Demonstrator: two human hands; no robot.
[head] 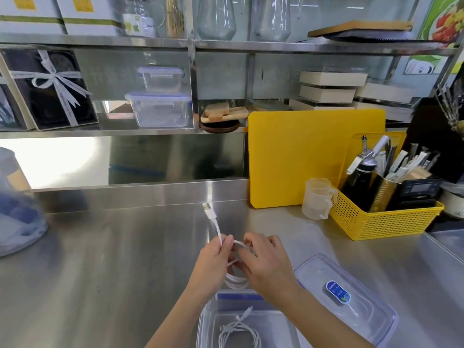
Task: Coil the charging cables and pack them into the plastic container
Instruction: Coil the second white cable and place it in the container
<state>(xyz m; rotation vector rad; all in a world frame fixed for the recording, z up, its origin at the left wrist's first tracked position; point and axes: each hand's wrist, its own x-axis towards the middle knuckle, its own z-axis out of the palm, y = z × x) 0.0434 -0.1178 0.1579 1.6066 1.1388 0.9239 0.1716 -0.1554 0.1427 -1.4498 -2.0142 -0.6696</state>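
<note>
Both hands held the white cable [236, 280] above the plastic container [208, 320]. The left hand [213, 262] fingers pinched the loops; the right hand [266, 262] should wrap the loose end snugly.

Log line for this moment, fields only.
left hand: pinching cable | right hand: holding coil | USB end: free | container: open, one cable inside | lid: beside, on counter

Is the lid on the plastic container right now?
No, the lid lies on the counter beside the open plastic container.
</note>
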